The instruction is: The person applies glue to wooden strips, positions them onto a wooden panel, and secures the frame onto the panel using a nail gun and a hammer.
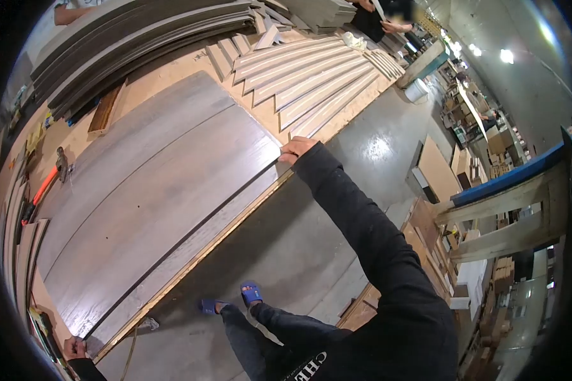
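Note:
A wide panel of grey-stained wood boards (165, 181) lies on the workbench in front of me, with a seam running along its length. A dark gap or shadow follows its near edge, and a narrow grey strip of surface shows beyond it. My right hand (297, 150) is closed at the panel's near right corner, fingers over the end. At the near left corner, my left hand (75, 348) has its fingers curled against the board's end; part of this hand is cut off from clear view. Both hands touch the front grey board.
A hammer with an orange handle (46, 186) lies past the panel's left end. Several light wood strips (318, 76) fan out at the right, and dark boards (140, 38) are stacked behind. Another person's hand (397, 26) shows at the far end. A white bucket (417, 90) stands beyond.

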`<state>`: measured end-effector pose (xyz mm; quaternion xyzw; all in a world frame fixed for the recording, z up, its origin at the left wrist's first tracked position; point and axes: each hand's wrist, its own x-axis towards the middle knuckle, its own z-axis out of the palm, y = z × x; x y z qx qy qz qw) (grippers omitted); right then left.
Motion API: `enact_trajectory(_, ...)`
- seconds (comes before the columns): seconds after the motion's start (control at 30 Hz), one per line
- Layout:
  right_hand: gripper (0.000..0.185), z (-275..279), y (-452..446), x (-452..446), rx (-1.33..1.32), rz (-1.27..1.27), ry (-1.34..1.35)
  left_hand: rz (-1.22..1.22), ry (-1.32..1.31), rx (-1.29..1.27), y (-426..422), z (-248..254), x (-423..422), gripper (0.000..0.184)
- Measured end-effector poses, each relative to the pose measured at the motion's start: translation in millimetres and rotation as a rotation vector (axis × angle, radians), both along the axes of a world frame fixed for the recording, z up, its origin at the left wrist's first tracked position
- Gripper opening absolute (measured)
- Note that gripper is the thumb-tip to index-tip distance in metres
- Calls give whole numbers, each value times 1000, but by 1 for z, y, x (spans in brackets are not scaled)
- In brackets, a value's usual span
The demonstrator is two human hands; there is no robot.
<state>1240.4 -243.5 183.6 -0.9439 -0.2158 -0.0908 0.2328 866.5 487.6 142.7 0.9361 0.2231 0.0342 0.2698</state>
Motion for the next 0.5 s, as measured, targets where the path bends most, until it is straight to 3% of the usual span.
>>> enact_trajectory(0.1,17,3,2,-3,-6,-18,18,4,-210,-64,24,-30,-11,13)
enact_trajectory(0.2,18,4,3,-2,-36,-22,72,-171,-215,174,21,-17,-6,17)
enact_trajectory(0.3,22,10,1,3,-132,-9,154,-34,-105,-124,-12,6,10,17)
enact_trajectory(0.33,22,5,-2,7,-71,-8,113,-51,-164,-205,-14,5,10,17)
enact_trajectory(0.4,20,-11,-10,8,46,-10,54,47,61,-329,-10,16,11,23)
enact_trajectory(0.43,23,-8,-6,6,32,-107,176,162,108,-355,-5,12,9,30)
enact_trajectory(0.5,29,-10,3,5,-5,-313,441,279,-40,-487,14,-20,-3,37)
